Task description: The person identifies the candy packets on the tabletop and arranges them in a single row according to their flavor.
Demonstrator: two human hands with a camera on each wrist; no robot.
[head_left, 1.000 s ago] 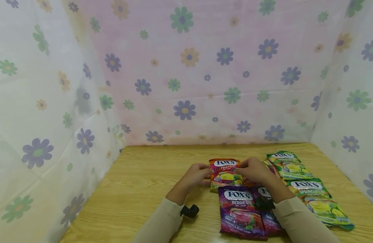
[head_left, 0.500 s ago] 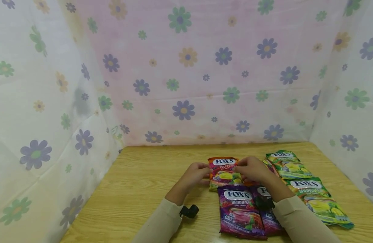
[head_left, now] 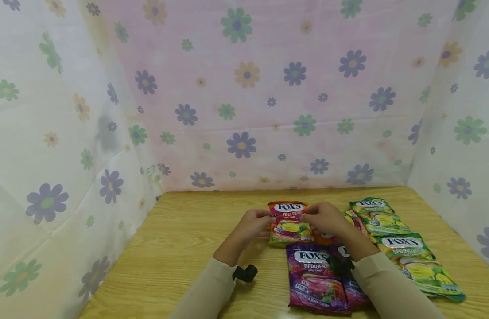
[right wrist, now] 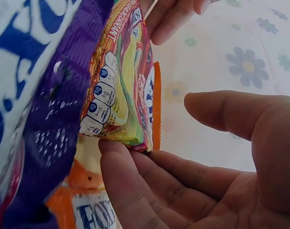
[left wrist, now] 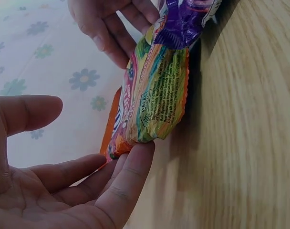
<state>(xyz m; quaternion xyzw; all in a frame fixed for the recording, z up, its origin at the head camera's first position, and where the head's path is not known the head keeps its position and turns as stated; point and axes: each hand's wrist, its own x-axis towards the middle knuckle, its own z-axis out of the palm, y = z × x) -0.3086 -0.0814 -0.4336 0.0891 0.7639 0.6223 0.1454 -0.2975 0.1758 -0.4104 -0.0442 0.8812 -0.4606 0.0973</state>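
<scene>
A red-orange FOX'S Fruits candy bag (head_left: 289,223) lies on the table in the head view, between my two hands. My left hand (head_left: 248,230) touches its left edge with extended fingers; in the left wrist view the thumb stands apart from the bag. On the opposite edge, my right hand (head_left: 333,223) rests its fingertips, and its thumb is likewise off the bag in the right wrist view. Just in front is a purple FOX'S Berries bag (head_left: 314,279), which meets the Fruits bag's lower end. Another Fruits bag (head_left: 353,220) is partly hidden behind my right hand.
A second purple bag (head_left: 356,292) lies partly under my right forearm. Two green FOX'S bags, a far one (head_left: 382,217) and a near one (head_left: 417,266), lie along the right. Flower-printed cloth (head_left: 244,110) encloses the wooden table (head_left: 180,239) at the back and sides.
The Fruits bag between my hands has shifted slightly left and away from me, and both hands have moved along with it. The other bags have stayed in place.
</scene>
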